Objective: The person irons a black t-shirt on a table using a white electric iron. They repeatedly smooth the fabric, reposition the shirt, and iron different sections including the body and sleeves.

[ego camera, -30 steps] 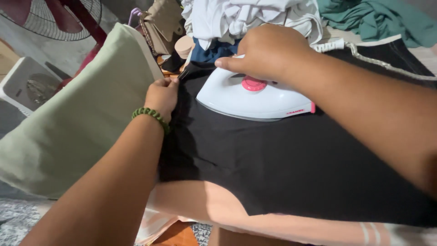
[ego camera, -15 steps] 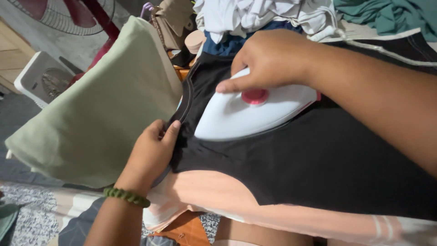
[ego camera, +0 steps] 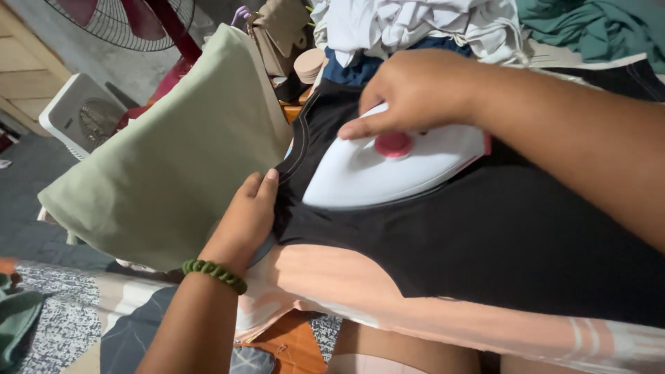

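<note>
Right hand [ego camera: 422, 90], grip clamped on white iron [ego camera: 388, 170], presses black garment [ego camera: 499, 235]. Left hand [ego camera: 246, 218], fingers together, pins its collar edge.

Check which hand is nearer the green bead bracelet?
Left. The left hand wears the green bead bracelet on its own wrist, at the black garment's edge. The right hand grips the white iron, farther away.
</note>
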